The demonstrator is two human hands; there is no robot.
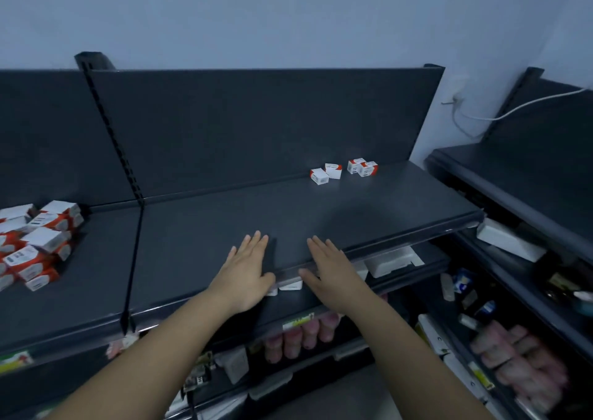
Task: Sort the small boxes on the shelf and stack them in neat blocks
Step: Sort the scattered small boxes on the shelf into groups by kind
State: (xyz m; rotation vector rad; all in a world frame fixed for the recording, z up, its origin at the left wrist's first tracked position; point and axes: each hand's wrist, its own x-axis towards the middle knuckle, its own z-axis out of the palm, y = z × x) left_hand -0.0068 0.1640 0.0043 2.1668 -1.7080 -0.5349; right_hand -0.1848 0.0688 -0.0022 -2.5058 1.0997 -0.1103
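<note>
Left hand and right hand flat, empty, on shelf — 4 small boxes beyond, long axes mismatched.

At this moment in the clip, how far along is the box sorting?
Barely started. Done: no neat block shows. The pile of boxes on the left is a jumble, and four loose boxes sit scattered at the back right of the shelf. In hand: nothing; the left hand and right hand rest flat at the shelf's front edge. Left: gathering and stacking all of them.
</note>
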